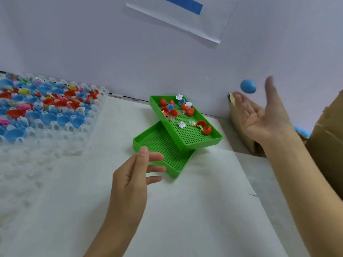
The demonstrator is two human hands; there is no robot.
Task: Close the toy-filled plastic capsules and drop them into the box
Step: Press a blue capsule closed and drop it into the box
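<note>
We look from one head-worn wide-angle camera, forward and down across the white table (194, 201) toward the wall (92, 43), near enough that both forearms enter from the bottom edge; no second view overlaps.

A pale, lavender-tinted wall (92, 43) fills the upper half of the frame, smooth and evenly lit, with no hard shadows on it. At the top centre a white sheet (187, 21) is fixed to the wall, tilted in this view, and it bears a solid blue rectangle (182, 4) cut off by the upper edge of the frame. Below the wall, a table (204, 210) covered in white paper runs from the middle of the frame down to the lower edge. A dark strip shows along the line where the table meets the wall, left of centre. The light is soft and diffuse throughout.
</note>
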